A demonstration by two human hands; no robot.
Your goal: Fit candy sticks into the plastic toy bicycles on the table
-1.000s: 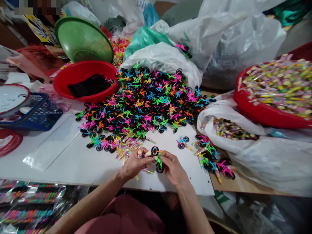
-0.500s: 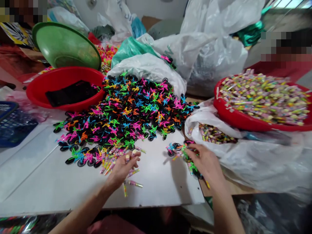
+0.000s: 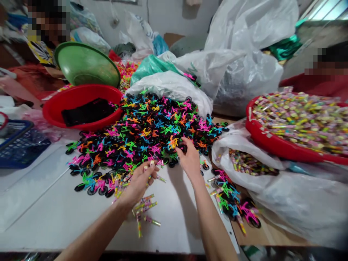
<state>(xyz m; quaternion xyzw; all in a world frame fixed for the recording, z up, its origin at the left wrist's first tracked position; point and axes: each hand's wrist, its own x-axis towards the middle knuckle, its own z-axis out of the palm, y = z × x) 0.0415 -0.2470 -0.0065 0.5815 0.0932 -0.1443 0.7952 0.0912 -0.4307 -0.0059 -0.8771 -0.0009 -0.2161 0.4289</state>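
Observation:
A big heap of small plastic toy bicycles (image 3: 152,123) in bright colours with black wheels covers the middle of the white tabletop. My right hand (image 3: 190,159) is at the heap's front right, its fingers closed on an orange toy bicycle (image 3: 173,142). My left hand (image 3: 141,177) is curled around a few small printed tubes (image 3: 152,164) with pale ends, just in front of the heap. Several more such tubes (image 3: 145,204) lie on the table below and beside it. To the right is a smaller pile of toy bicycles (image 3: 228,195) mixed with tubes.
A red basin (image 3: 272,141) heaped with tubes stands at right, above an open white bag (image 3: 285,195) of tubes. At left are a red basin (image 3: 81,125) holding a black bag, a green basin (image 3: 87,65) and a blue basket (image 3: 24,152). Two people are beyond.
My right hand has moved left from the small right-hand pile to the main heap and closed on an orange toy bicycle. My left hand still holds tubes; the view has shifted slightly.

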